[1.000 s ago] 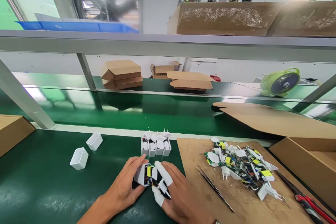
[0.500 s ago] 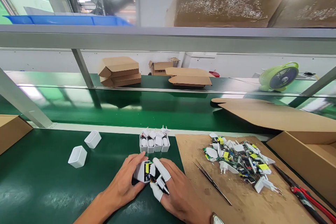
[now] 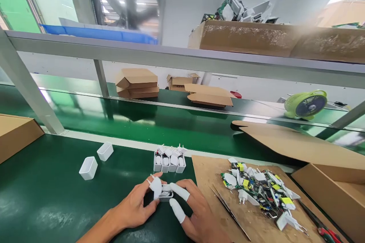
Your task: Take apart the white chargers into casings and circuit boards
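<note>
My left hand (image 3: 137,205) is closed around a small white plastic charger case (image 3: 166,199), with parts showing in its open top. A white plug cover with pins (image 3: 155,186) leans over the case's left side, by my left fingers. Beside the case's right end is my right hand (image 3: 196,210), thumb and index finger apart, both in white finger covers. Its index fingertip is at the rim; whether it touches cannot be made out. Just beyond my hands stands a row of several filled white cases (image 3: 169,162) with plug covers on top. Two empty white cases (image 3: 88,168) (image 3: 105,151) lie to the left.
On a brown board (image 3: 211,171) at right lie a heap of circuit boards and plug parts (image 3: 259,186) and metal tweezers (image 3: 230,212). Red-handled cutters (image 3: 327,233) lie near an open carton (image 3: 327,190). A shelf rail (image 3: 182,59) crosses above, and a green fan (image 3: 306,104) stands behind.
The case has been turned, so its open top now faces up and the plug cover sits at its left. My right fingers have loosened from it. The view has tilted.
</note>
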Tool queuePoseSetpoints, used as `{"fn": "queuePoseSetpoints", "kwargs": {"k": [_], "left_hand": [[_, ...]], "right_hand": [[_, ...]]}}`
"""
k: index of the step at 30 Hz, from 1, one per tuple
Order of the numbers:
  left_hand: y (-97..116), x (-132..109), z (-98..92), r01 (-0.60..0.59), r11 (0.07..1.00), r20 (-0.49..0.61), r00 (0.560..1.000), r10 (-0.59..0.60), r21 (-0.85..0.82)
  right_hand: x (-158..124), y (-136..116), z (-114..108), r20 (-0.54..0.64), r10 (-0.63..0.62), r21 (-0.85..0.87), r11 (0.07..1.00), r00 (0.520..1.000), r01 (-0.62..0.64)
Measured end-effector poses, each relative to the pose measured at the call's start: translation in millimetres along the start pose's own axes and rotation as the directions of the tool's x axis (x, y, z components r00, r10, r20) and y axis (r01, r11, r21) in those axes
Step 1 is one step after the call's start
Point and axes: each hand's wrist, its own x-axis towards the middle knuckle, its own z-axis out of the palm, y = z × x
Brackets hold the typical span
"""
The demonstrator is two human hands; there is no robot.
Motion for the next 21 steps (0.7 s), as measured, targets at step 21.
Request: {"fn": "queuePoseSetpoints", "kwargs": {"k": [21], "left_hand": [[10.8,12.0,0.0,0.12,0.978,-0.2,0.968,-0.154,-0.17]], "right_hand": [[-12.8,10.1,20.8,0.186,-0.064,-0.281,0.953,0.981,0.115]]}}
